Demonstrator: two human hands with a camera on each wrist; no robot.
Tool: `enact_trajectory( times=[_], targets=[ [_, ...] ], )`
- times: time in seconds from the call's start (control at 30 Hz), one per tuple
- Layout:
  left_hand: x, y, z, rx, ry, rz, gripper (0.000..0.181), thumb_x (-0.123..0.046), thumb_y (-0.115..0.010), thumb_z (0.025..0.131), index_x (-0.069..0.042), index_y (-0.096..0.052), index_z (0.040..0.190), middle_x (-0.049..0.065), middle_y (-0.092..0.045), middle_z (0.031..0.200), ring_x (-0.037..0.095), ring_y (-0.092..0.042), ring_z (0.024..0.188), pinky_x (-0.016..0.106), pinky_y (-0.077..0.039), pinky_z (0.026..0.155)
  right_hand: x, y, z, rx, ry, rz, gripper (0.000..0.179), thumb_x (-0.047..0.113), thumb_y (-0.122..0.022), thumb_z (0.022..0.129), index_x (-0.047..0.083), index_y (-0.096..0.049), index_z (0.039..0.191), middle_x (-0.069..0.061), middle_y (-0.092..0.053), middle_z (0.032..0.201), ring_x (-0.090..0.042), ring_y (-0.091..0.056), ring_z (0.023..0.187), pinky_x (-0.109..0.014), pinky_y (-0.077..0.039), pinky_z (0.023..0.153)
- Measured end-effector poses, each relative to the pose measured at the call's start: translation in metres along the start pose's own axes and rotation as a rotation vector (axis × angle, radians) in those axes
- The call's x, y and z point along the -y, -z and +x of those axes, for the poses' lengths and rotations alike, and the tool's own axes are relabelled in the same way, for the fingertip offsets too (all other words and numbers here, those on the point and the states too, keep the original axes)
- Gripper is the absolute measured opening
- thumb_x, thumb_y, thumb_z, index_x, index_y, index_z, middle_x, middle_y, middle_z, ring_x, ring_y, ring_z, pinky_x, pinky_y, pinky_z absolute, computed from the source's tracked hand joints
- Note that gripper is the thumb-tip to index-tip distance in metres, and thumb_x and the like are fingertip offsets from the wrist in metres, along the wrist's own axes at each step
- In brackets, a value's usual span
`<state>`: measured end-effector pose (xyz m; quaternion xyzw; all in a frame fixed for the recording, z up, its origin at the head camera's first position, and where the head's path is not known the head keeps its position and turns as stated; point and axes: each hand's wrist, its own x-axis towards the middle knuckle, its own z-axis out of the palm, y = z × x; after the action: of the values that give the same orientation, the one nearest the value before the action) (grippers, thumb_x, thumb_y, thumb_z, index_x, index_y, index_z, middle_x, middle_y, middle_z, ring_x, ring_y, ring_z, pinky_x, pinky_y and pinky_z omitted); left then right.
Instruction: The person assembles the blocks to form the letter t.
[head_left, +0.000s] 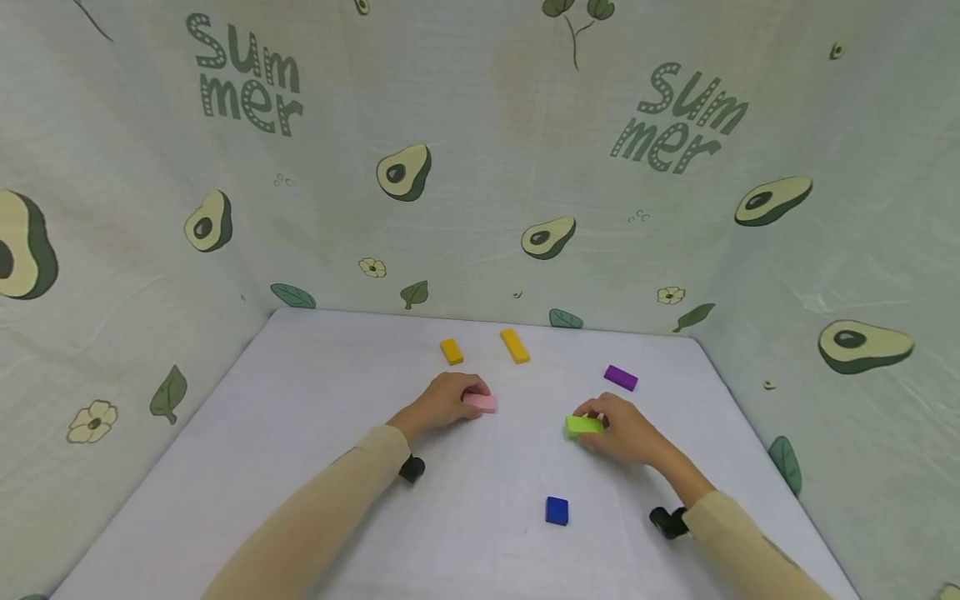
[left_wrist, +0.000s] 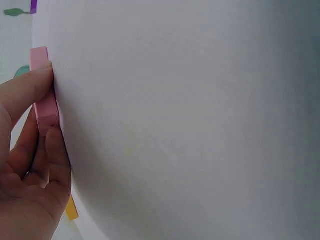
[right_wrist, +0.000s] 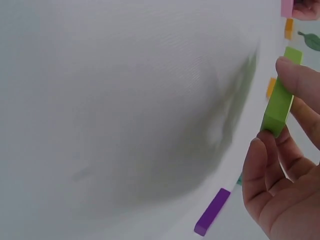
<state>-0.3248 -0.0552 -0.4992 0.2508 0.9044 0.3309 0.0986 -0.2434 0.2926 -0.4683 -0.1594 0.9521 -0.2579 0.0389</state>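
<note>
Part-hidden: pink block point(left_wrist: 47, 109) in left hand point(head_left: 448, 400), green block point(right_wrist: 279, 106) in right hand point(head_left: 627, 428)

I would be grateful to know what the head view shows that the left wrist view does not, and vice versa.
Only the head view: the right hand holding the lime green block, the blue block, and the "summer" lettering.

Only the left wrist view: the end face of the pink block on the palm side.

Both: the left hand holding that pink block, the purple block (cut off in the wrist view), a yellow block, the white tabletop and the printed cloth.
</note>
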Motion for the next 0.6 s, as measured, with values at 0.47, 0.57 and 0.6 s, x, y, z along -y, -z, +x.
enact_trajectory(
  times=[0.47,0.57,0.6],
  targets=[
    [-0.003,0.001,-0.002,-0.001,0.003,0.020,0.028,-0.018,-0.083,0.094,-0.021,-0.073,0.120,-0.006,-0.071,0.116,0.016,-0.059,0.105,0.036,-0.052,0.100,0.026,-0.016,0.033,-0.028,-0.030,-0.002,0.029,0.015,-0.085,0.091,0.012,-0.075,0.118,-0.005,-0.065,0.104,-0.021,-0.057,0.093,-0.040,-0.054,0.085],
    [-0.003,0.002,-0.002,0.001,0.001,0.019,0.028,-0.018,-0.083,0.095,-0.021,-0.073,0.120,-0.006,-0.071,0.116,0.016,-0.059,0.105,0.037,-0.052,0.100,0.033,-0.019,0.038,-0.030,-0.045,0.003,0.029,0.015,-0.085,0.091,0.012,-0.075,0.119,-0.005,-0.066,0.104,-0.022,-0.058,0.094,-0.042,-0.055,0.087],
    [-0.004,0.002,-0.002,0.001,0.000,0.017,0.027,-0.018,-0.083,0.095,-0.021,-0.073,0.120,-0.006,-0.071,0.116,0.016,-0.059,0.105,0.037,-0.052,0.100,0.035,-0.019,0.040,-0.030,-0.048,0.005,0.029,0.015,-0.085,0.091,0.012,-0.075,0.119,-0.005,-0.066,0.104,-0.022,-0.058,0.094,-0.043,-0.055,0.087]
  ],
)
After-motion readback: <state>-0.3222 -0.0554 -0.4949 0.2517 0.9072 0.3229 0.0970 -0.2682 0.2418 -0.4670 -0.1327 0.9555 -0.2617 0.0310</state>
